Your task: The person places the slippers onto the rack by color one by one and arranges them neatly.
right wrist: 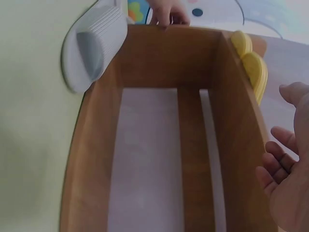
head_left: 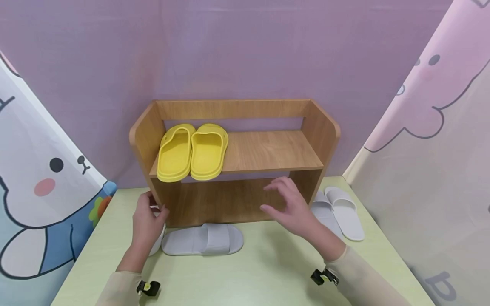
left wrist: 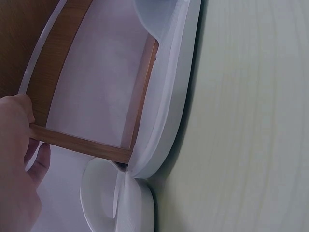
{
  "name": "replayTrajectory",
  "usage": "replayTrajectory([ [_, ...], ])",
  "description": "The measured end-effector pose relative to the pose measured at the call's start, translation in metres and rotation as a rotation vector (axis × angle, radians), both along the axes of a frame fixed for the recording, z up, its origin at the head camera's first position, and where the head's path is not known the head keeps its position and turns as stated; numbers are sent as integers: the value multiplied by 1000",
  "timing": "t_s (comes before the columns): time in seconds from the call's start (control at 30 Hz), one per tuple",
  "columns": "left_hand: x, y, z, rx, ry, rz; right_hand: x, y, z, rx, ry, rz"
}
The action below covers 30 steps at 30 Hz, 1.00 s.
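Note:
A wooden two-tier shoe rack (head_left: 272,148) stands against the purple backdrop. My left hand (head_left: 147,225) grips the front edge of its left side panel, thumb on one face and fingers on the other, as the left wrist view (left wrist: 17,145) also shows. My right hand (head_left: 289,210) hovers before the lower shelf, fingers loosely curved, holding nothing. On the upper shelf, at the left, sits a pair of yellow clogs (head_left: 208,155). A grey slipper (head_left: 187,241) lies sideways along the rack's front. Another pale slipper (head_left: 157,243) is partly hidden behind my left hand.
A pair of pale slippers (head_left: 350,219) lies on the light green tabletop (head_left: 237,280) beside the rack's right panel. Cartoon-print curtains hang at the left (head_left: 34,140) and right (head_left: 428,170). The purple backdrop (head_left: 245,51) stands behind the rack.

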<state>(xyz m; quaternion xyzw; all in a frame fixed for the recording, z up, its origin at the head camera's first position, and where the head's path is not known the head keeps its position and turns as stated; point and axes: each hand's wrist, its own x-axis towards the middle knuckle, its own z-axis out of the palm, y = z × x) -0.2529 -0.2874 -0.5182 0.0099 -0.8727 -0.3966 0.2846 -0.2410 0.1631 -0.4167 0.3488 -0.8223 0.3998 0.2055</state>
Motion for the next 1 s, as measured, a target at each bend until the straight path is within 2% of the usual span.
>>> replayTrajectory([
  [0.27, 0, 0, 1, -4, -2, -1, -3, 37, -22, -66, -36, -50],
  [0.53, 1, 1, 1, -12, 16, 3, -1, 70, -44, -51, -81, -201],
  [0.77, 1, 1, 0, -13, 17, 0, -1, 92, -58, -59, -13, -247],
  [1.0, 1, 0, 0, -13, 24, 1, 1, 109, -65, -70, 10, -274],
])
